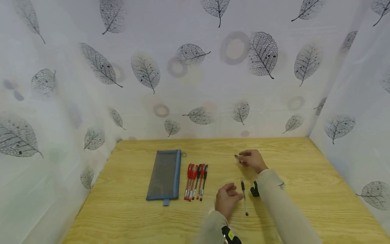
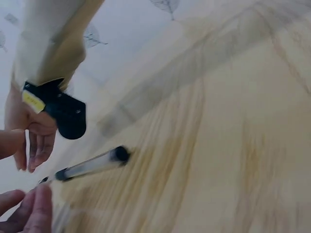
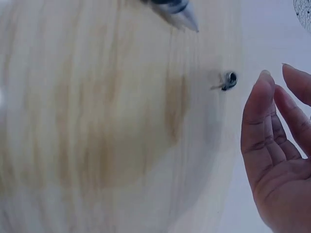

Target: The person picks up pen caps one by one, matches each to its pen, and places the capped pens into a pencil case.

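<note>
An uncapped gel pen (image 1: pixel 245 200) with a black grip and clear barrel lies on the wooden table, its tip pointing to the far edge. Just left of it is my left hand (image 1: pixel 226 200), fingers loosely bent and holding nothing, fingertips close to the barrel. The same pen (image 2: pixel 92 165) shows in the left wrist view beside my left fingers (image 2: pixel 41 206). Farther back, a small dark pen cap (image 3: pixel 228 80) lies on the table. My right hand (image 1: pixel 253 160) is beside that cap, thumb and fingers parted around bare air in the right wrist view.
Left of the hands, several red and black capped pens (image 1: pixel 196 181) lie in a row. Beyond them lies a flat grey mesh pouch (image 1: pixel 163 174) with blue edging and a zip ring. Leaf-patterned white curtains (image 1: pixel 195 84) stand around the table (image 1: pixel 128 217).
</note>
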`<state>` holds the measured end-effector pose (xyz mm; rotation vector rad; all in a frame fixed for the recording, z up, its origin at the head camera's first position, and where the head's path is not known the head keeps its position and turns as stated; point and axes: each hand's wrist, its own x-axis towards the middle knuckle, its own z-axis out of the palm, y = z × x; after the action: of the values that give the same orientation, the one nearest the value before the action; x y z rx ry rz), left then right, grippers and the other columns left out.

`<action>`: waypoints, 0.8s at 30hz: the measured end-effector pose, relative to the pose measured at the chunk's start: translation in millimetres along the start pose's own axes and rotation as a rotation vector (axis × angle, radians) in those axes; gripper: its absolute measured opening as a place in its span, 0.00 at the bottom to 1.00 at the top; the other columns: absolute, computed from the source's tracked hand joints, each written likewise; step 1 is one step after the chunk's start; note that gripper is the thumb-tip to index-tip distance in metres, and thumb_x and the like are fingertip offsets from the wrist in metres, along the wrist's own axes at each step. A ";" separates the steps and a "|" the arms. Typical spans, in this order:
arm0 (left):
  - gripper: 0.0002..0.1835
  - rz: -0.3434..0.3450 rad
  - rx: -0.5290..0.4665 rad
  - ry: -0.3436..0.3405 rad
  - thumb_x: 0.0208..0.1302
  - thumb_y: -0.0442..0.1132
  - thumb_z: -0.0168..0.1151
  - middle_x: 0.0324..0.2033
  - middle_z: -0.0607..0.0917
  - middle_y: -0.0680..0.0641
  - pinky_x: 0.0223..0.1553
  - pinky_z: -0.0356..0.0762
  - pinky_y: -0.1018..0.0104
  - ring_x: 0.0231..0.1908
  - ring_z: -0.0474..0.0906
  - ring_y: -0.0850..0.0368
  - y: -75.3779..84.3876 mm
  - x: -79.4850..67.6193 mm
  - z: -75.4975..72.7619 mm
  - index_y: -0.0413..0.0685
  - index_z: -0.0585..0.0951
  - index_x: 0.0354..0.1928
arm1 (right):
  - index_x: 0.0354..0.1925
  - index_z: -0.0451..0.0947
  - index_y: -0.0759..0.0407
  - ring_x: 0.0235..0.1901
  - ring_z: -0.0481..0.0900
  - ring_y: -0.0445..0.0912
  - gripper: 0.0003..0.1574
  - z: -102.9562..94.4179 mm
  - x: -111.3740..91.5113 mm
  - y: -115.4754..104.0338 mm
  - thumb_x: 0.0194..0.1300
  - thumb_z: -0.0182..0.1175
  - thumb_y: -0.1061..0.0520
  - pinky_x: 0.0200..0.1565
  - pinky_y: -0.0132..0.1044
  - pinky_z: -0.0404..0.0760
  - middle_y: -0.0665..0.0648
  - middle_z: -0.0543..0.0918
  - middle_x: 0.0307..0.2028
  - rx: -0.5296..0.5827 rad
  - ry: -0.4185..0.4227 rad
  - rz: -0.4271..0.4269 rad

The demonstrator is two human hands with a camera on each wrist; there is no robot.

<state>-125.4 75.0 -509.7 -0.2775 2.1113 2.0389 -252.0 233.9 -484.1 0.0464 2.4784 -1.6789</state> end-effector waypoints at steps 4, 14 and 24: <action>0.31 0.006 0.050 0.068 0.47 0.38 0.77 0.45 0.82 0.53 0.44 0.79 0.60 0.41 0.79 0.59 -3.7 -3.1 18.4 0.43 0.78 0.56 | 0.55 0.73 0.76 0.36 0.82 0.53 0.22 -7.1 -3.9 5.1 0.69 0.57 0.61 0.39 0.40 0.83 0.72 0.78 0.51 -0.015 0.019 -0.003; 0.33 0.163 0.309 0.260 0.44 0.33 0.78 0.39 0.77 0.57 0.38 0.77 0.64 0.36 0.74 0.63 -10.5 -9.9 44.4 0.43 0.77 0.57 | 0.56 0.73 0.74 0.35 0.81 0.47 0.23 -18.4 -4.3 11.2 0.70 0.57 0.58 0.40 0.40 0.83 0.69 0.80 0.50 -0.014 0.036 0.006; 0.28 0.202 0.487 0.292 0.43 0.24 0.66 0.39 0.79 0.52 0.33 0.75 0.66 0.31 0.74 0.63 -8.6 -4.9 38.5 0.39 0.79 0.53 | 0.55 0.74 0.75 0.33 0.82 0.50 0.22 -19.4 -7.5 13.8 0.70 0.56 0.59 0.37 0.41 0.83 0.71 0.80 0.48 0.010 0.047 -0.005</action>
<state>-118.1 113.3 -518.0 -0.3074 2.8330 1.5725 -245.1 257.5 -488.7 0.0820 2.5053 -1.7117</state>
